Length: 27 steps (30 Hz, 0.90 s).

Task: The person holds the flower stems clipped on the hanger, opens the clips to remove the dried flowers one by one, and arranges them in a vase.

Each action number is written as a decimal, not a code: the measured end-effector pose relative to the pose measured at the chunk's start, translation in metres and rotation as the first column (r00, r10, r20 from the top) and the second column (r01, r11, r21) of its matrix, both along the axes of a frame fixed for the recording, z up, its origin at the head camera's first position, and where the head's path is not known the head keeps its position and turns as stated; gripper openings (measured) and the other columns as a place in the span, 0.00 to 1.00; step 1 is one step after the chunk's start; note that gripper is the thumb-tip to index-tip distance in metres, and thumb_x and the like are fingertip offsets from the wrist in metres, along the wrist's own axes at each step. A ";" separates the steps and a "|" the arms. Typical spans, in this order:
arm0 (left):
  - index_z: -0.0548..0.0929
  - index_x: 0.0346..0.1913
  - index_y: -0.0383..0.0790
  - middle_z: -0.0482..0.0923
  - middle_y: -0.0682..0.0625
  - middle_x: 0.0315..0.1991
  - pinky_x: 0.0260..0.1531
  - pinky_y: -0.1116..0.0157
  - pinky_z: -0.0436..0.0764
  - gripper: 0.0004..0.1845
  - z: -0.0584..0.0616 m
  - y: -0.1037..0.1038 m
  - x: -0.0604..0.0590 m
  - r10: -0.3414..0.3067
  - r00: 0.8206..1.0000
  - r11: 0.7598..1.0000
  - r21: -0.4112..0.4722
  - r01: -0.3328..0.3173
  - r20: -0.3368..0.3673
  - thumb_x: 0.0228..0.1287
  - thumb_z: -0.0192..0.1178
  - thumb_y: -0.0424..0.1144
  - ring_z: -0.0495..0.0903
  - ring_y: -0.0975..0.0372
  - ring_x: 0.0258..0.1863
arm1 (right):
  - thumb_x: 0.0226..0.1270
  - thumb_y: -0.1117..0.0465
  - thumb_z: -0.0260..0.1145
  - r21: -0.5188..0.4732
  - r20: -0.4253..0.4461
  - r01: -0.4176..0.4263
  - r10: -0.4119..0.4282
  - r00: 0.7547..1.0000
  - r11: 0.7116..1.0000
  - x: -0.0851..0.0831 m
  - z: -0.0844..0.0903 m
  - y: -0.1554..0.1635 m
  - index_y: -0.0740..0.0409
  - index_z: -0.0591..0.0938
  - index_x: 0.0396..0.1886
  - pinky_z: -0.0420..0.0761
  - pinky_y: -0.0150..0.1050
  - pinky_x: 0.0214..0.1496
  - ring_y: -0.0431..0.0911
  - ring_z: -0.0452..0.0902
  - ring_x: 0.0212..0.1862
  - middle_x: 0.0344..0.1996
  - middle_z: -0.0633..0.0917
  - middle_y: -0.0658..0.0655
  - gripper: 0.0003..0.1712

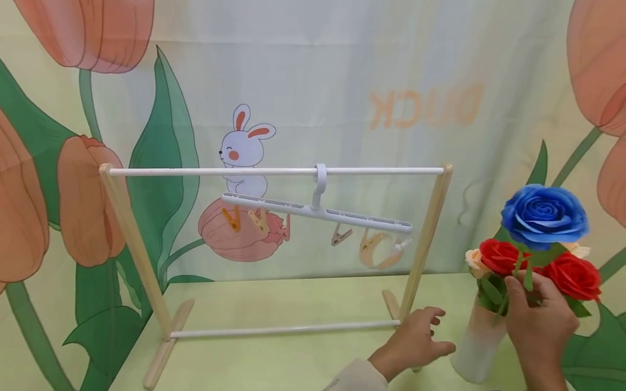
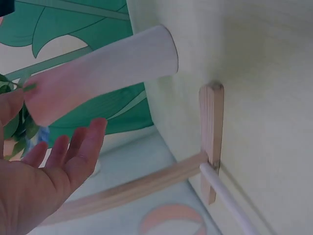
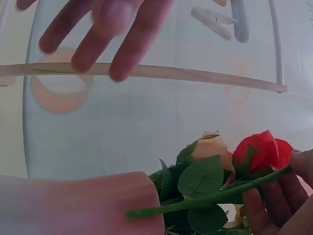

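Observation:
A blue artificial rose (image 1: pixel 544 215) stands upright above the other flowers, its green stem (image 3: pixel 220 197) pinched between the thumb and fingers of my right hand (image 1: pixel 543 320). In the right wrist view the stem's cut end overlaps the upper wall of a white-and-pink vase (image 3: pixel 98 200). That vase holds red roses (image 1: pixel 573 276) and pale peach ones (image 1: pixel 474 262) with green leaves. Left of the vase, my left hand (image 1: pixel 413 341) holds nothing, its fingers spread apart and reaching toward the vase. The left wrist view shows its palm (image 2: pixel 29 193) below the tilted-looking vase.
A rack with wooden legs (image 1: pixel 137 255) and white rods (image 1: pixel 283 329) occupies the middle. From its top rod hangs a grey hanger (image 1: pixel 352 218), tilted down to the right, with several small clips (image 1: pixel 340 235). A printed cloth (image 1: pixel 313 87) covers the wall behind.

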<state>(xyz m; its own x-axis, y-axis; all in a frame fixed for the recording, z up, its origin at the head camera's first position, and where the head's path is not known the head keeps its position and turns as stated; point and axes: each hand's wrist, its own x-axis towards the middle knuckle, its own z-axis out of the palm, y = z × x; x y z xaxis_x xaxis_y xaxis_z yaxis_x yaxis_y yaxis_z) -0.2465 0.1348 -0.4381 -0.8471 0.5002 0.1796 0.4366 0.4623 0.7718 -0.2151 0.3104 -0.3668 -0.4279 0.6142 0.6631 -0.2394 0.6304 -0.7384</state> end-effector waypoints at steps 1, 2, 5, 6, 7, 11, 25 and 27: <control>0.76 0.65 0.49 0.82 0.56 0.52 0.41 0.75 0.79 0.29 -0.002 0.006 0.000 0.017 1.000 1.000 0.016 -0.017 0.020 0.61 0.72 0.45 0.82 0.71 0.42 | 0.66 0.56 0.73 0.003 -0.022 0.008 -0.008 1.000 1.000 -0.001 0.001 0.001 0.64 0.89 0.45 0.66 0.09 0.34 0.10 0.68 0.29 0.28 0.72 0.10 0.16; 0.76 0.64 0.49 0.81 0.57 0.52 0.40 0.75 0.79 0.29 -0.003 0.012 0.000 0.034 0.999 0.999 0.034 -0.036 0.040 0.60 0.72 0.45 0.81 0.71 0.42 | 0.66 0.56 0.73 0.003 -0.039 0.017 -0.016 0.999 1.000 -0.002 0.002 0.002 0.65 0.89 0.44 0.66 0.09 0.34 0.09 0.68 0.29 0.28 0.72 0.09 0.16; 0.77 0.63 0.50 0.80 0.59 0.51 0.41 0.73 0.79 0.29 -0.008 0.031 -0.001 0.088 0.991 0.991 0.090 -0.097 0.105 0.59 0.73 0.45 0.80 0.71 0.43 | 0.67 0.56 0.72 0.022 -0.073 0.042 -0.040 0.997 0.999 -0.004 0.004 0.004 0.66 0.88 0.44 0.65 0.08 0.35 0.08 0.67 0.30 0.29 0.71 0.09 0.17; 0.77 0.63 0.50 0.79 0.60 0.50 0.42 0.72 0.80 0.29 -0.009 0.038 -0.001 0.107 0.986 0.987 0.106 -0.121 0.127 0.58 0.74 0.45 0.79 0.71 0.44 | 0.68 0.56 0.71 0.024 -0.076 0.050 -0.048 0.996 0.998 -0.005 0.005 0.005 0.66 0.88 0.45 0.65 0.08 0.36 0.07 0.67 0.31 0.29 0.70 0.08 0.17; 0.76 0.63 0.50 0.79 0.60 0.51 0.43 0.72 0.80 0.30 -0.010 0.044 -0.001 0.124 0.983 0.983 0.118 -0.140 0.137 0.58 0.74 0.45 0.79 0.71 0.45 | 0.68 0.55 0.71 0.026 -0.077 0.058 -0.056 0.995 0.998 -0.006 0.007 0.005 0.66 0.88 0.46 0.64 0.08 0.36 0.07 0.67 0.31 0.29 0.70 0.08 0.17; 0.75 0.63 0.51 0.77 0.60 0.53 0.47 0.69 0.81 0.32 -0.016 0.065 -0.003 0.181 0.970 0.969 0.141 -0.205 0.164 0.56 0.75 0.48 0.77 0.71 0.50 | 0.69 0.54 0.70 -0.009 -0.071 0.085 -0.086 0.994 0.996 -0.008 0.010 0.004 0.64 0.88 0.48 0.65 0.10 0.37 0.09 0.67 0.33 0.29 0.69 0.09 0.17; 0.77 0.55 0.57 0.75 0.66 0.47 0.41 0.72 0.80 0.29 -0.033 0.105 -0.016 0.171 0.958 0.934 0.271 -0.232 0.230 0.51 0.78 0.46 0.73 0.76 0.42 | 0.71 0.55 0.68 -0.065 -0.037 0.146 -0.148 0.988 0.987 -0.013 0.005 0.002 0.62 0.88 0.50 0.64 0.11 0.37 0.11 0.65 0.32 0.36 0.80 0.22 0.17; 0.77 0.54 0.58 0.74 0.66 0.46 0.40 0.72 0.79 0.28 -0.034 0.109 -0.019 0.178 0.959 0.927 0.289 -0.239 0.223 0.51 0.78 0.45 0.73 0.77 0.41 | 0.71 0.55 0.68 -0.062 -0.016 0.151 -0.153 0.988 0.987 -0.013 0.001 0.003 0.62 0.88 0.51 0.63 0.10 0.37 0.10 0.65 0.31 0.39 0.83 0.27 0.17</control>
<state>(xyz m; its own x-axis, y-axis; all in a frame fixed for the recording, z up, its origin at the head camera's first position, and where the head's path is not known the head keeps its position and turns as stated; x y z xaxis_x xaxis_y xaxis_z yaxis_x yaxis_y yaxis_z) -0.2658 0.2439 -0.4726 -0.9594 0.2537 0.1233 0.1884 0.2511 0.9495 -0.2285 0.3135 -0.3663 -0.3127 0.7103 0.6306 -0.1601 0.6149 -0.7721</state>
